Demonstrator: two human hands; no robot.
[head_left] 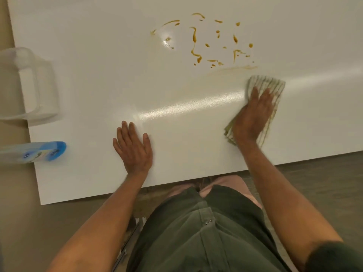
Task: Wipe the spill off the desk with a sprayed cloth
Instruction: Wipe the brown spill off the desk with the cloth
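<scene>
While right hand [253,116] presses flat, fingers straight, on the cloth [263,89] at desk [98,65] right, spill [204,40] sits farther back. Cloth's soft, light, bunches easily w/ palm pressure. Left hand [133,148] flat, holds nothing.
</scene>
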